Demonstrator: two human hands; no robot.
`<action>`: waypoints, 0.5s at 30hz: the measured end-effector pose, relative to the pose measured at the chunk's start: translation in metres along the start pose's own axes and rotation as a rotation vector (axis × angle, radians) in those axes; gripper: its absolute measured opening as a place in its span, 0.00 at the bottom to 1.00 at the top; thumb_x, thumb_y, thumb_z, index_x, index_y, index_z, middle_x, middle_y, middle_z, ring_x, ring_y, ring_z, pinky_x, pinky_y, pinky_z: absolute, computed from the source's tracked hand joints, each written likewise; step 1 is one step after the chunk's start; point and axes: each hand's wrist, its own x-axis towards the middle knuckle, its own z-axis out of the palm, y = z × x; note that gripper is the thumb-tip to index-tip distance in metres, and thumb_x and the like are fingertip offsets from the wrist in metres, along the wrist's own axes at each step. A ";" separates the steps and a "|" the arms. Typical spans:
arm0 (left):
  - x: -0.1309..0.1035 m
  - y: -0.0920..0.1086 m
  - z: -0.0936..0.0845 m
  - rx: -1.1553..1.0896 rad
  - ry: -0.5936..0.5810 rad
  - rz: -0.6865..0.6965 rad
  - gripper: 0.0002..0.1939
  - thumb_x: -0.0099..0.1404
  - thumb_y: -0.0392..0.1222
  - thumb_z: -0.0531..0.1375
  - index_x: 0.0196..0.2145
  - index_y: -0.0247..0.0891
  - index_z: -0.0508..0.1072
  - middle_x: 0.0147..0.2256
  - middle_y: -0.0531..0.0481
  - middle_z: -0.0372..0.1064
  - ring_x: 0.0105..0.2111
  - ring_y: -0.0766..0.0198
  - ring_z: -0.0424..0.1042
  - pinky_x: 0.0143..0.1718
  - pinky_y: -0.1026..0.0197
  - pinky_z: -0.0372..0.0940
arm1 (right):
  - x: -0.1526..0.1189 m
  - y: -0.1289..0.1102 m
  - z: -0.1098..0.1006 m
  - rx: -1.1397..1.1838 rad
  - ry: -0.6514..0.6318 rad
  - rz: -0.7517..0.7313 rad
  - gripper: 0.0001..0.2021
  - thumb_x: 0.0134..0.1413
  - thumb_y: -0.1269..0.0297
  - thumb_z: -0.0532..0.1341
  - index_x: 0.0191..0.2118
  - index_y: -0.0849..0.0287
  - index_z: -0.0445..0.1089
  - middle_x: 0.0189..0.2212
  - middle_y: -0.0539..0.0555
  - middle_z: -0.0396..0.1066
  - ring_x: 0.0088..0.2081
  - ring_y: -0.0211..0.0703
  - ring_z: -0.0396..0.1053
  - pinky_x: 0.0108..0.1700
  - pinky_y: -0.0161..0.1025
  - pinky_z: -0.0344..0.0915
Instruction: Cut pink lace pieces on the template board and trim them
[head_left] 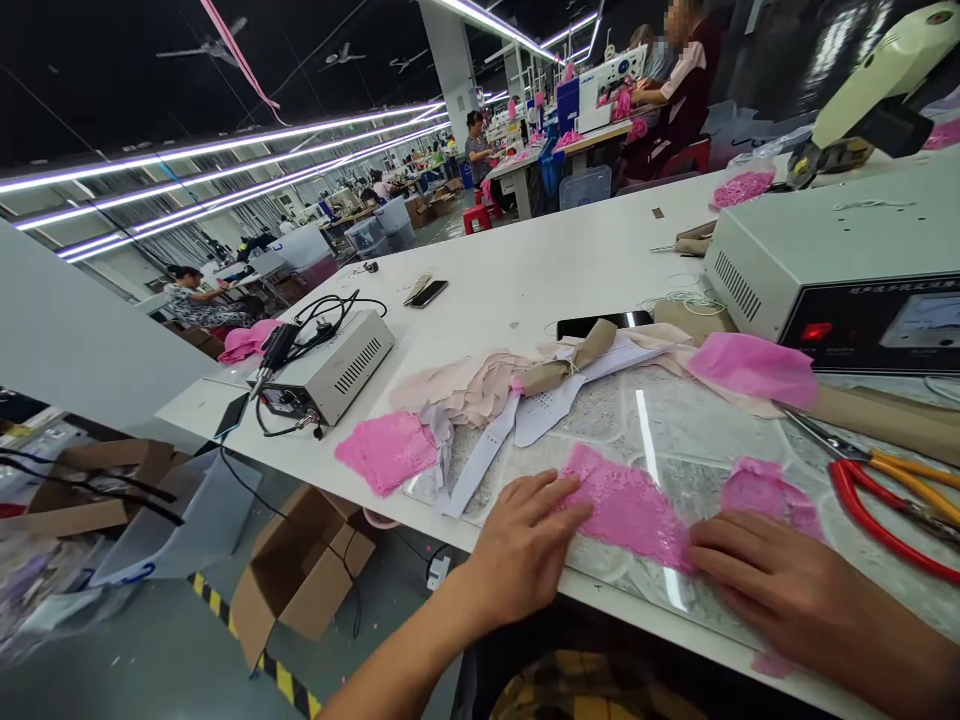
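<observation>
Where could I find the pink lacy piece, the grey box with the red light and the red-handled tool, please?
Pink lacy piece [626, 508]: head view, middle of the cloth.
Grey box [847, 240]: head view, top panel.
Red-handled tool [840, 487]: head view, red handle.

A long white table [517, 265] is partly covered by a clear sheet [675, 415], on which a pink patterned cloth [626, 505] is spread near the front edge. A small grey box [345, 368] and a phone [429, 293] are borne on the table's left side. On the right, a larger grey box [847, 240] and red-handled scissors [847, 485] are supported, with pale ruffled cloth [472, 388] laid between the boxes.
</observation>
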 end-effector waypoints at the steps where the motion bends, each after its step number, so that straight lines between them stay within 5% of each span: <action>1: 0.004 0.000 0.002 0.044 -0.064 0.141 0.15 0.70 0.39 0.51 0.52 0.44 0.71 0.57 0.47 0.69 0.60 0.54 0.63 0.62 0.44 0.55 | -0.001 0.000 0.000 0.001 -0.004 -0.006 0.13 0.62 0.79 0.51 0.38 0.58 0.71 0.34 0.53 0.75 0.35 0.41 0.73 0.39 0.38 0.69; 3: 0.010 -0.003 0.006 0.179 -0.136 0.283 0.16 0.72 0.44 0.50 0.54 0.43 0.68 0.58 0.47 0.67 0.62 0.50 0.60 0.63 0.38 0.52 | -0.001 0.000 0.000 -0.006 -0.017 -0.025 0.13 0.63 0.77 0.51 0.40 0.58 0.71 0.36 0.53 0.76 0.37 0.41 0.73 0.40 0.38 0.70; 6: 0.005 -0.014 0.009 0.374 -0.058 0.137 0.18 0.72 0.49 0.51 0.53 0.40 0.69 0.55 0.43 0.70 0.56 0.48 0.69 0.56 0.40 0.63 | 0.001 -0.001 -0.004 -0.037 -0.010 -0.051 0.13 0.64 0.75 0.51 0.40 0.57 0.72 0.36 0.51 0.78 0.37 0.40 0.74 0.40 0.38 0.71; 10: -0.004 -0.017 0.005 0.463 0.080 -0.027 0.15 0.72 0.40 0.49 0.46 0.33 0.73 0.48 0.36 0.74 0.47 0.50 0.74 0.47 0.45 0.69 | 0.001 -0.002 -0.008 -0.060 0.037 -0.060 0.14 0.65 0.73 0.50 0.39 0.56 0.73 0.35 0.51 0.79 0.36 0.41 0.76 0.38 0.39 0.72; 15: 0.016 -0.008 0.009 0.347 -0.110 0.249 0.18 0.73 0.45 0.47 0.56 0.44 0.68 0.59 0.49 0.67 0.61 0.56 0.62 0.61 0.45 0.58 | -0.009 0.003 -0.007 -0.057 -0.049 -0.084 0.13 0.62 0.74 0.53 0.43 0.56 0.73 0.39 0.52 0.79 0.38 0.43 0.76 0.39 0.39 0.74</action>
